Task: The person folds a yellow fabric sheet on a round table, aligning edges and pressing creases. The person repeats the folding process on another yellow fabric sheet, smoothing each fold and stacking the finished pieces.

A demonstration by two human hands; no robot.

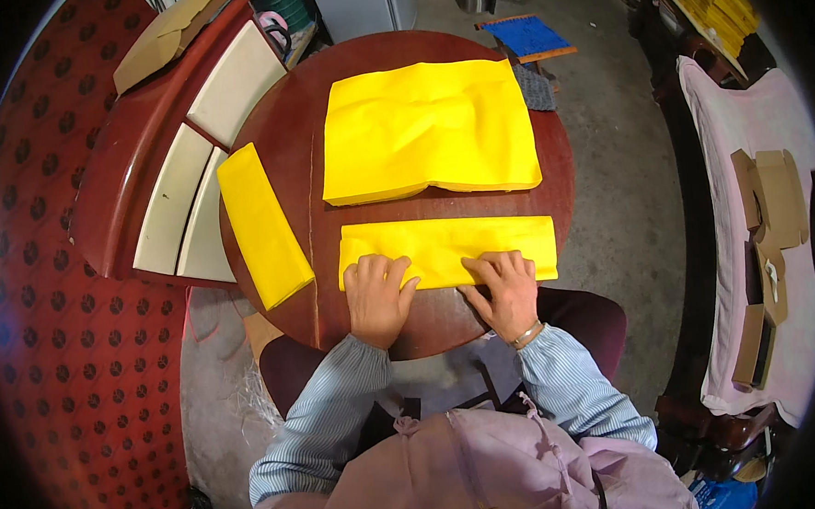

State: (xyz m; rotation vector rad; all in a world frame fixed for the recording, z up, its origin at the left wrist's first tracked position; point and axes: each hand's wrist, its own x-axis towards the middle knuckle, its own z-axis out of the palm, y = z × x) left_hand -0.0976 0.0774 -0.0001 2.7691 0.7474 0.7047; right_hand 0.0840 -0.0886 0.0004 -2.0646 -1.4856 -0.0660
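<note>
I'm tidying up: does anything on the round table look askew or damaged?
Slightly: the left yellow bundle lies slanted, unlike the straighter folded yellow piece under the left hand and right hand. The large yellow stack has a buckled near edge. No spill shows.

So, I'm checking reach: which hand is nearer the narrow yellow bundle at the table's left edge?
Left. The left hand is at the folded yellow strip, just right of the narrow yellow bundle; the right hand is at the strip's right half, farther from it.
</note>
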